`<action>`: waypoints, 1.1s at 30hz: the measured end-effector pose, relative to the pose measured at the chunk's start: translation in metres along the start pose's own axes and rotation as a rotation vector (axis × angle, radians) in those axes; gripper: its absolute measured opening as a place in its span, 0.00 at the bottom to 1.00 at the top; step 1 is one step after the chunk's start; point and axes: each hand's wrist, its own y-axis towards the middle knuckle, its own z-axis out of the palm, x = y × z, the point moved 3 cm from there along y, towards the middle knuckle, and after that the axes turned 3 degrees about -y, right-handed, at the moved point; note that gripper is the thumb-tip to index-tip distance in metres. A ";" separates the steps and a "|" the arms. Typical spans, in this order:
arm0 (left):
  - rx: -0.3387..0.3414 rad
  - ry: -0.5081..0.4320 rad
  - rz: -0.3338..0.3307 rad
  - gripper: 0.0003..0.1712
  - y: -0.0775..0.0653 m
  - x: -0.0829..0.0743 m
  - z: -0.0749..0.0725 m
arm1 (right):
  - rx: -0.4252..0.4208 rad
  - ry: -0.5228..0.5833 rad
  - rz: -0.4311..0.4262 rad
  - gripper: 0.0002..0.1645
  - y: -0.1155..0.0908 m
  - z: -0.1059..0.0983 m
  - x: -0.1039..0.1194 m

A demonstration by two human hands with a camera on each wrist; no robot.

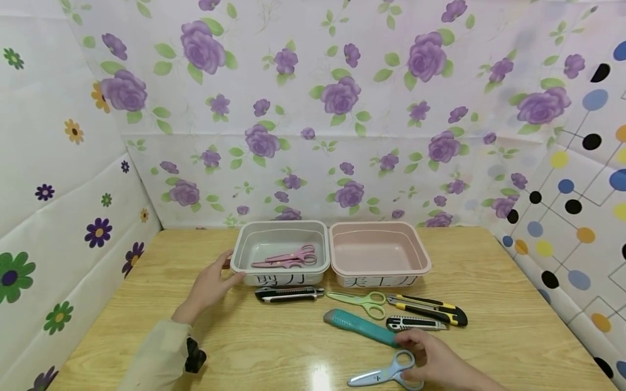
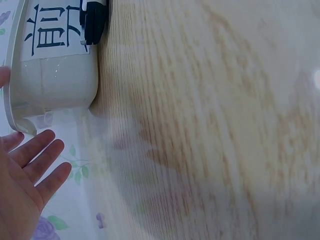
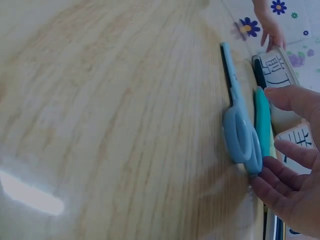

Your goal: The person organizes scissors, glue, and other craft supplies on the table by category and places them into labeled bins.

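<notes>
- Left hand [image 1: 210,285]: fingers spread at the gray bin's [image 1: 315,279] left end.
- Right hand [image 1: 432,358]: fingers apart, slightly bent, at the blue scissors' [image 1: 383,374] handles; contact cannot be told.
- Blue scissors: on the desk [image 1: 254,347], near the teal cutter [image 1: 362,327].
- Pink scissors [image 1: 295,255]: inside the gray bin.

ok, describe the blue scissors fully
The blue scissors have two smooth, plastic-looking handle loops, a dark mark ahead of them, and blades apparently closed. They lie on the table, tip pointing left in the head view, on the person's side of the teal cutter. The right hand is at the loops; contact is unclear.
</notes>
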 end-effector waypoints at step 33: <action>0.012 0.011 -0.009 0.43 0.000 -0.003 -0.001 | 0.113 -0.187 -0.169 0.29 -0.005 0.004 -0.010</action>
